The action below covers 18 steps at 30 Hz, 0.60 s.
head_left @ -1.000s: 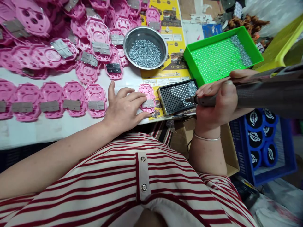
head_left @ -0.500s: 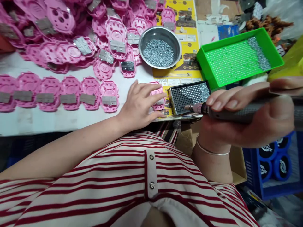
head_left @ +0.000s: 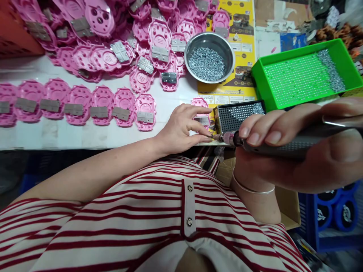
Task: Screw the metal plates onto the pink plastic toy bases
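My right hand (head_left: 286, 126) is wrapped round a dark electric screwdriver (head_left: 231, 138), which lies nearly level and points left. Thumb and index finger of my left hand (head_left: 181, 128) come together at the tip of its bit; whatever small thing they pinch is too small to make out. Partly hidden beneath the left fingers is a pink plastic part (head_left: 200, 102) with a grey metal plate (head_left: 202, 120). Just right of it stands a small black tray (head_left: 235, 115) with a grid of holes and loose screws at its far right end.
Left of my hand runs a row of pink parts with metal plates (head_left: 145, 117). Behind them lies a heap of similar parts (head_left: 107, 56). A steel bowl of screws (head_left: 210, 64) and a green perforated tray (head_left: 297, 79) stand behind the black tray. Blue crate (head_left: 309, 223) at lower right.
The screwdriver tip has moved left from over the black tray to my left fingertips. My left thumb and index finger have closed together at it. The whole view has shifted.
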### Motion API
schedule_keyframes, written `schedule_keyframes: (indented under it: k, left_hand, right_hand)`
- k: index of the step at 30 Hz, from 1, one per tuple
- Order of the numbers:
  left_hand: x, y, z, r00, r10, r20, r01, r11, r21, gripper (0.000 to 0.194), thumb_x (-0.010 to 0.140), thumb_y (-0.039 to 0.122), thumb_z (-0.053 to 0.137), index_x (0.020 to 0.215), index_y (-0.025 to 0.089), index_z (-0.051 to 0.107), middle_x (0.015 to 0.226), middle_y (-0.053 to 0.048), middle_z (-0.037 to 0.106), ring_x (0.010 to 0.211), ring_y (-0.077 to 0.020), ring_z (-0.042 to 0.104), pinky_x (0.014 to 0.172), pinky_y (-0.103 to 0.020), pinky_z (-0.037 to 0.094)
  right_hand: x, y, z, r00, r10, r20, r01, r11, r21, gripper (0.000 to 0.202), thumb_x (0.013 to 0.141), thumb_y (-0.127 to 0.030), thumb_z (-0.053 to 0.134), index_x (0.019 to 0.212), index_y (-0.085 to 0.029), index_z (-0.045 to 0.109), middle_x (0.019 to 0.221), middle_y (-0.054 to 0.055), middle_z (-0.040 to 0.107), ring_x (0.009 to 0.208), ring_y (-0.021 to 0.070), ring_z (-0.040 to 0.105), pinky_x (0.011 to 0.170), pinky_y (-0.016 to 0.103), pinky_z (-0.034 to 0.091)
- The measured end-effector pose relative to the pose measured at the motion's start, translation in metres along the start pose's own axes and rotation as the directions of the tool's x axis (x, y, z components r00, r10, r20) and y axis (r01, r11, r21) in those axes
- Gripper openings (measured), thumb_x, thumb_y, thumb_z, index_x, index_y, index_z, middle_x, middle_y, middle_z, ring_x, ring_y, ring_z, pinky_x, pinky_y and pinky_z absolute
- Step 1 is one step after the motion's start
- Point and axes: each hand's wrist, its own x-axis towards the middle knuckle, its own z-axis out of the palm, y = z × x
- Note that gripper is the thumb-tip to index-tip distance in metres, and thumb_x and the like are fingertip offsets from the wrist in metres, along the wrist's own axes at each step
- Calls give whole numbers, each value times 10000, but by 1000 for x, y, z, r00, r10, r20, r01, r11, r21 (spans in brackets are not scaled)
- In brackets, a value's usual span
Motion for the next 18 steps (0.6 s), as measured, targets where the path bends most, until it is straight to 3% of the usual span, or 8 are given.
schedule_keyframes:
  k: [3,7,11,18]
  left_hand:
    - [1,-1,2,1000,-4,1,4,1000,6,147,740,325,854,870,365,799,1301,7,677,1191,-229,574,1059,-433,407]
    - [2,-2,4,1000,1,-5,-1,1000,7,145,742,323,854,873,354,800,1282,-2,685,1173,-230,576,1047,-437,418]
    - [2,-3,5,1000,10,-6,-10,1000,19,124,771,341,832,891,353,802,1236,-10,708,1138,-235,582,1025,-444,424]
    - [0,-1,4,1000,5,-11,-4,998,67,109,795,392,807,903,375,799,1228,-6,711,1118,-231,585,1042,-449,394]
  right_hand:
    - [-2,2,-1,997,64,-51,-63,998,17,145,795,-281,734,714,-283,614,507,-80,523,439,140,493,502,350,463]
    - [-4,9,-1,998,36,-52,-33,997,69,91,805,-255,711,780,-289,630,540,-80,538,465,135,503,521,343,475]
    - [-3,12,0,999,-4,-43,9,995,101,122,808,-222,694,726,-285,630,536,-75,533,465,132,494,515,332,472]
    - [-1,6,2,999,14,-39,-13,1000,10,194,831,-284,699,676,-283,583,518,-71,508,458,139,492,525,354,482]
